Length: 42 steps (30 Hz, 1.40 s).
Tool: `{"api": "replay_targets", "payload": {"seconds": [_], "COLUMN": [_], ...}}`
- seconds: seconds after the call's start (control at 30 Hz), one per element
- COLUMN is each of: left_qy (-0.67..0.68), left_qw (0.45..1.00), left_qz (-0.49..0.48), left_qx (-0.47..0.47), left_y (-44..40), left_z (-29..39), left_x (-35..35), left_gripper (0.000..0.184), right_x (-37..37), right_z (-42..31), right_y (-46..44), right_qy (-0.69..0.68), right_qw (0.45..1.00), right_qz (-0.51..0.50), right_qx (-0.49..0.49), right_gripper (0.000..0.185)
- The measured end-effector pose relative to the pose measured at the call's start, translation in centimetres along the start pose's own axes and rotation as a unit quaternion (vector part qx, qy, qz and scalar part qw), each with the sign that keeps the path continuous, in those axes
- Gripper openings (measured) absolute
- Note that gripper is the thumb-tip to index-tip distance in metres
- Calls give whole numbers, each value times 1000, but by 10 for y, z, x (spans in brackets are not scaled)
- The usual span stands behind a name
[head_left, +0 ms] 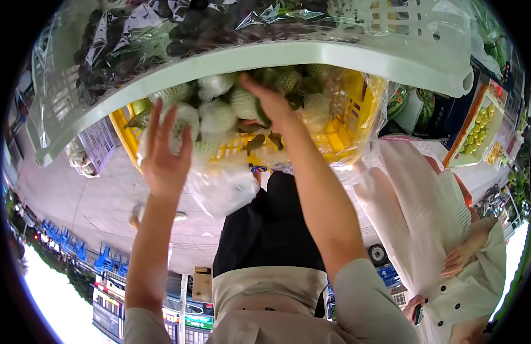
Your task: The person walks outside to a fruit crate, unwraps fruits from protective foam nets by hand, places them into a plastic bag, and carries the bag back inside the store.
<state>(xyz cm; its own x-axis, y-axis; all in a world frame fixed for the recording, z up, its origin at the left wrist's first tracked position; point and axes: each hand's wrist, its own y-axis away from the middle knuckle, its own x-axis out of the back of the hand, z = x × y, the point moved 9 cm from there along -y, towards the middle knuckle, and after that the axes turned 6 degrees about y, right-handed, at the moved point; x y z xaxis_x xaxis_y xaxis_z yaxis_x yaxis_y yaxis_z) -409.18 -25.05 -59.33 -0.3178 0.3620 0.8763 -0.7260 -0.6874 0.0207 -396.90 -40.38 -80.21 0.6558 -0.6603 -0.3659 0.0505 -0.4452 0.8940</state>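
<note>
Round pale green fruits in white foam nets [216, 117] fill a yellow plastic basket [348, 129], with a few leaves [255, 142] among them. My left hand [166, 152] is at the basket's left side, fingers spread, over or against a netted fruit [184, 121]; whether it touches is unclear. Deeper among the fruits is my right hand [272, 106], its thumb side showing beside a netted fruit [244, 104]. A dark green surface shows under that palm, and most of its fingers are hidden. Clear plastic film [225, 186] hangs at the basket's near edge.
Above the basket runs the pale rim [311, 53] of a crate with bagged dark grapes [191, 28]. A person in light clothing [411, 200] stands close on the right. Beyond are watermelons [397, 101] and a box of yellow-green fruit [477, 127]. A purple crate [97, 140] sits left.
</note>
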Motion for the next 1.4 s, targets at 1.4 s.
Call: {"api": "replay_targets", "payload": {"seconds": [1.4], "left_qy": [-89], "left_qw": [976], "left_qz": [-182], "left_qx": [83], "left_y": [-19], "left_z": [-13], "left_x": [-71], "left_gripper": [60], "right_x": [132], "right_z": [-106], "right_y": [-47], "right_qy": [183], "right_qw": [822], "right_qz": [300], "right_qx": [449], "right_gripper": [57]}}
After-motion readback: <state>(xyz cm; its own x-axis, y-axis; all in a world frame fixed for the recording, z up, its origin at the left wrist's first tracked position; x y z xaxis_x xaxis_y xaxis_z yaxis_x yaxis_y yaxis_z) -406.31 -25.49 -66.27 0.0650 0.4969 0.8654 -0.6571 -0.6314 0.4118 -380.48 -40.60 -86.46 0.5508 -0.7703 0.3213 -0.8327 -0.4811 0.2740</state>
